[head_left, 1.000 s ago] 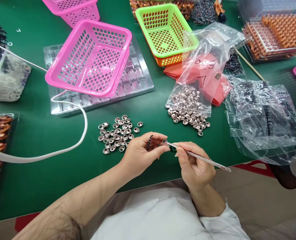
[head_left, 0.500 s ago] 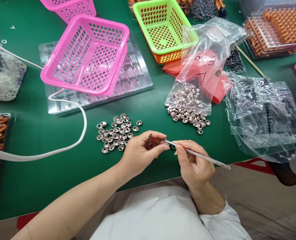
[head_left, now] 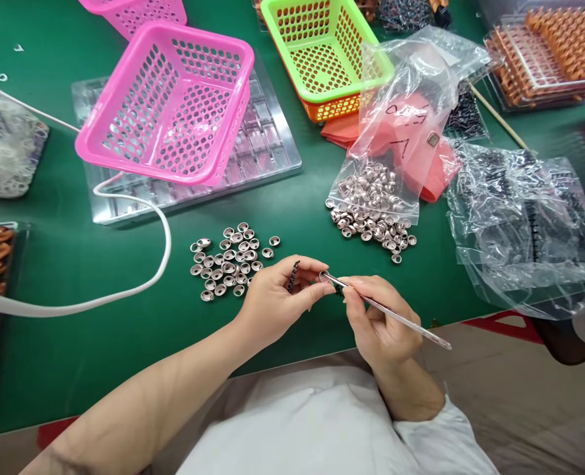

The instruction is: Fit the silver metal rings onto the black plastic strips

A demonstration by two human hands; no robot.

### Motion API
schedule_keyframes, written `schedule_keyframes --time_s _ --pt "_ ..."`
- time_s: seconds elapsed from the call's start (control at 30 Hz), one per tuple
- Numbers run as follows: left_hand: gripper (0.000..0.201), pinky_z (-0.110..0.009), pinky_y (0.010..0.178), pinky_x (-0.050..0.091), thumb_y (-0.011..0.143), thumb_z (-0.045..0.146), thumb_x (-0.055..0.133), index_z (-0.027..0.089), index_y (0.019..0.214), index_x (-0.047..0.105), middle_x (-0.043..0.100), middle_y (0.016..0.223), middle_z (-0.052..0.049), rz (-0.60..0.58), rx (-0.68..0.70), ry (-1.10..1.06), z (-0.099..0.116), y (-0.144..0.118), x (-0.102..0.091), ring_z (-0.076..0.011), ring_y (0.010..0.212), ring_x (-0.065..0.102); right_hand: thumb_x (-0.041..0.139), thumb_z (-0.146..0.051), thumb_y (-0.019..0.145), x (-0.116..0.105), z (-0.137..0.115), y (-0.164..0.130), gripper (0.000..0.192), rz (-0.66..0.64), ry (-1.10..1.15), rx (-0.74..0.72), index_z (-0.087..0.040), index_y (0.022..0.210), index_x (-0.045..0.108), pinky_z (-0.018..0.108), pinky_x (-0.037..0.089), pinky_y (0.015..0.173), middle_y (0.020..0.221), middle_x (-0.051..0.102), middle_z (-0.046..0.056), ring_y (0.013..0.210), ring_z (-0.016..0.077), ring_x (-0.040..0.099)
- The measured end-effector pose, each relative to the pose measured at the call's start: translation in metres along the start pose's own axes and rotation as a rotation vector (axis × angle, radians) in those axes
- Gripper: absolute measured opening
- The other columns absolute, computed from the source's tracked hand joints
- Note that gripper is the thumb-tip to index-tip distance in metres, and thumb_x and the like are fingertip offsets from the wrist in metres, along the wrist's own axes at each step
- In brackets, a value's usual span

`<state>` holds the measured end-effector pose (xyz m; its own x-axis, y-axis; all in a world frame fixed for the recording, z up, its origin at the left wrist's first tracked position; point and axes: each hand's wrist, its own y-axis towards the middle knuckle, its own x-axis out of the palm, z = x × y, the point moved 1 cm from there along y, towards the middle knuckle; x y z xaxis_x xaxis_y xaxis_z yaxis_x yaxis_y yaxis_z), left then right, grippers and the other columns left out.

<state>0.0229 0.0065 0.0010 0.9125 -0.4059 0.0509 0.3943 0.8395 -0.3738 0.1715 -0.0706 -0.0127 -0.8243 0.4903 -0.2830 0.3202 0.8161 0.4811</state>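
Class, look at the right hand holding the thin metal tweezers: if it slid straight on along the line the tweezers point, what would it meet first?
Most likely the left hand: the thin metal tweezers in the right hand point up-left, their tip beside its fingertips. Depth is unclear.

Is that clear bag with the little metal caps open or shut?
Open. The clear bag lies on the green table, and metal caps have spilled from its mouth onto the mat.
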Motion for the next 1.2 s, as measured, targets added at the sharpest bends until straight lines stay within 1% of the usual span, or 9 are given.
schedule_keyframes --time_s 0.23,0.4,0.67,1.07,1.2 --pt "0.027 -0.021 0.052 0.055 0.073 0.028 0.083 0.014 0.093 0.071 0.073 0.077 -0.003 0.002 -0.015 -0.033 0.0017 0.0010 0.0007 -0.0137 0.064 0.067 0.070 -0.002 0.083 -0.0019 0.0014 0.0007 0.046 -0.047 -0.022 -0.100 -0.025 0.122 0.062 0.036 0.064 0.069 0.101 0.077 0.006 0.087 0.0197 0.075" --pt "0.025 -0.020 0.052 0.055 0.073 0.026 0.083 0.014 0.093 0.072 0.073 0.075 -0.002 -0.001 -0.014 -0.031 0.0023 0.0005 0.0001 -0.0109 0.059 0.064 0.069 -0.004 0.085 -0.0016 0.0022 0.0015 0.039 -0.041 -0.039 -0.137 -0.023 0.119 0.063 0.033 0.064 0.067 0.100 0.077 0.006 0.086 0.0192 0.076" --pt "0.025 -0.019 0.052 0.055 0.074 0.025 0.083 0.014 0.093 0.072 0.073 0.075 -0.002 -0.004 -0.010 -0.039 0.0023 0.0016 -0.0013 -0.0108 0.061 0.064 0.071 0.000 0.082 -0.0012 0.0023 0.0013 0.044 -0.032 -0.018 -0.128 -0.021 0.119 0.064 0.033 0.064 0.066 0.099 0.077 0.007 0.085 0.0194 0.075" --pt "0.024 -0.018 0.052 0.055 0.074 0.024 0.083 0.014 0.093 0.072 0.073 0.075 -0.002 -0.012 -0.014 -0.032 0.0021 0.0012 -0.0011 -0.0105 0.060 0.064 0.070 -0.001 0.083 -0.0009 0.0003 0.0024 0.038 -0.039 -0.037 -0.118 -0.019 0.116 0.065 0.033 0.062 0.067 0.097 0.077 0.008 0.082 0.0185 0.075" --pt "0.025 -0.019 0.051 0.055 0.073 0.025 0.084 0.015 0.092 0.072 0.073 0.074 -0.002 -0.009 -0.029 -0.038 0.0020 0.0013 -0.0008 -0.0110 0.061 0.065 0.069 -0.002 0.084 -0.0010 -0.0001 0.0023 0.037 -0.025 -0.044 -0.112 -0.021 0.116 0.065 0.032 0.063 0.066 0.096 0.077 0.006 0.082 0.0184 0.075"
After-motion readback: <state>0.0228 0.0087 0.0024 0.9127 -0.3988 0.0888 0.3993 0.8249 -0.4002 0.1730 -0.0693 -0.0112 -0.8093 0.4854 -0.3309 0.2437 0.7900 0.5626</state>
